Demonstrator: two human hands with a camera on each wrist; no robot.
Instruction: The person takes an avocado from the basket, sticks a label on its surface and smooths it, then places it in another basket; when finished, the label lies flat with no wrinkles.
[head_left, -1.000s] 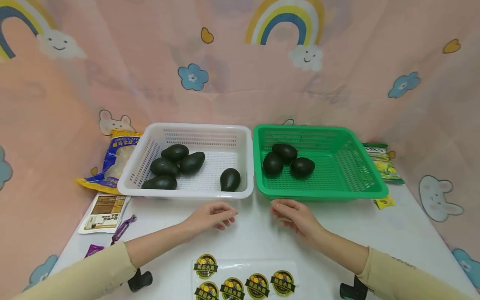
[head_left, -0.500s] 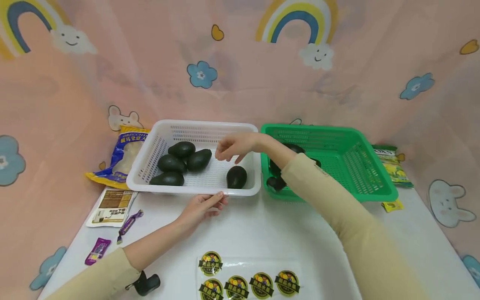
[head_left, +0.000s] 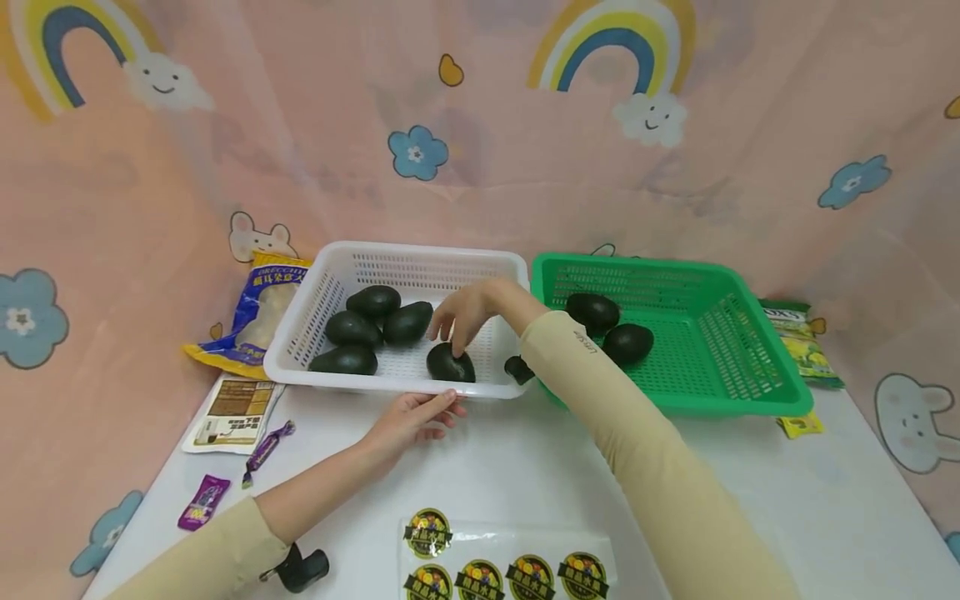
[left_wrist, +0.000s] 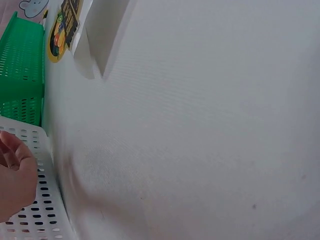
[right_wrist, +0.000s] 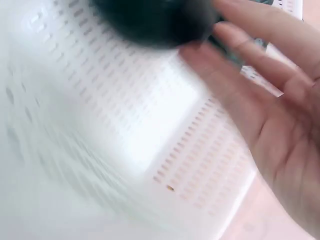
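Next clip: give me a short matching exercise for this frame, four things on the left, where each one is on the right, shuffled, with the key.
Things:
1. right hand
2. left hand
3. sticker sheet
4. purple wrapper

Places:
A. on the table near the left edge
B. inside the white basket, fingers on an avocado
C. at the front rim of the white basket
D. on the table, nearest the camera

Pairs: 1-B, 2-C, 3-D, 4-A
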